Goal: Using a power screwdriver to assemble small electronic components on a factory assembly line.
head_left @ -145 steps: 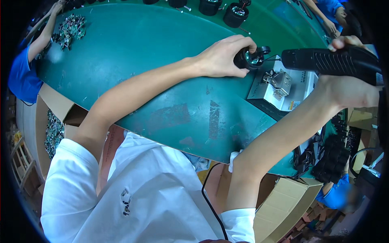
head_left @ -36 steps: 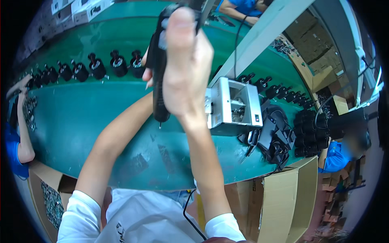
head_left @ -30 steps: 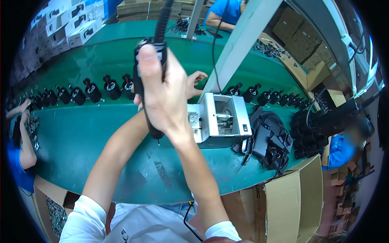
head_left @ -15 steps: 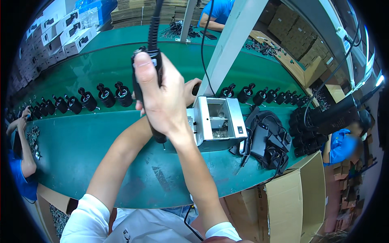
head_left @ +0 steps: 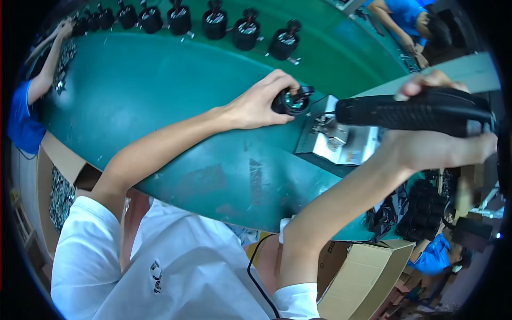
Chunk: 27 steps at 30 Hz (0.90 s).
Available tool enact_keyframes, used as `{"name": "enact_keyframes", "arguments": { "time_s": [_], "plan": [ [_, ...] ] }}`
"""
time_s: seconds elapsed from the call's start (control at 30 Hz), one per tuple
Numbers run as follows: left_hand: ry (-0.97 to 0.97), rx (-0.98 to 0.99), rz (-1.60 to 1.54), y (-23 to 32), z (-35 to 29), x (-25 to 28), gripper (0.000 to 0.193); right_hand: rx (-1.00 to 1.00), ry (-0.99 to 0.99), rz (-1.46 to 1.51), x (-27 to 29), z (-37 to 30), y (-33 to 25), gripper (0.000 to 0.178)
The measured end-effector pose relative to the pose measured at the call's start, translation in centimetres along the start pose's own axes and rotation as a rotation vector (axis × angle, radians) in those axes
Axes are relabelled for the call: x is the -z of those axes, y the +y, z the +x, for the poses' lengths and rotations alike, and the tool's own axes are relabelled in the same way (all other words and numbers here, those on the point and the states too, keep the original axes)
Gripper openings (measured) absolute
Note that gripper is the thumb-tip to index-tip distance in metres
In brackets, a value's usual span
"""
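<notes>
A green tabletop (head_left: 154, 74) fills most of the scene, and beyond its far edge runs a green strip (head_left: 330, 53). At the near right stands an open cardboard carton (head_left: 368, 266); at the near left, another carton (head_left: 48, 144) holds a heap of small greenish pieces (head_left: 61, 200). A large black power driver (head_left: 426, 112) lies sideways in the air on the right, partly above a silver-topped machine (head_left: 344, 153) with a metal fixture on it. The right hand (head_left: 445, 151) grips this driver, its fingers wrapped over the far side, with the nose aimed left. On the far strip, black cylindrical units (head_left: 246, 36) stand in a spaced row, their short white-tipped leads trailing toward the near side. The left hand (head_left: 258, 104), reaching across from the left, has its fingers closed around a similar black unit (head_left: 292, 102), just left of the machine's far end; the green inner part shows at its open top. The driver's thin bit (head_left: 321, 113) points at this unit, though whether they touch cannot be told.
</notes>
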<state>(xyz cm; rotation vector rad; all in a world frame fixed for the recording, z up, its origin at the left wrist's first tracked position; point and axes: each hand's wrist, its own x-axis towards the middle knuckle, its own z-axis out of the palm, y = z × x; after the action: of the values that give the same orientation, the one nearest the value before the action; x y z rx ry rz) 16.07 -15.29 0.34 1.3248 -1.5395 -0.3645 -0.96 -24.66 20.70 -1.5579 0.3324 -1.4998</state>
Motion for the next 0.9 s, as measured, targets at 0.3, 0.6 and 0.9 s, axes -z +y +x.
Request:
{"name": "enact_keyframes", "arguments": {
  "time_s": [0.3, 0.6, 0.9],
  "plan": [
    [-0.055, 0.075, -0.096, -0.2, -0.8, 0.5, 0.05, -0.036, -0.001, -0.073, -2.1, 0.2, 2.1, 0.095],
    [-0.057, 0.067, -0.098, -0.3, -1.0, 0.2, 0.05, -0.053, -0.048, -0.044, -2.7, 0.0, 3.4, 0.098],
    [-0.074, 0.094, -0.096, 0.0, -0.9, 0.4, 0.05, -0.004, 0.019, -0.273, -4.0, -1.0, 3.2, 0.096]
  ]
}}
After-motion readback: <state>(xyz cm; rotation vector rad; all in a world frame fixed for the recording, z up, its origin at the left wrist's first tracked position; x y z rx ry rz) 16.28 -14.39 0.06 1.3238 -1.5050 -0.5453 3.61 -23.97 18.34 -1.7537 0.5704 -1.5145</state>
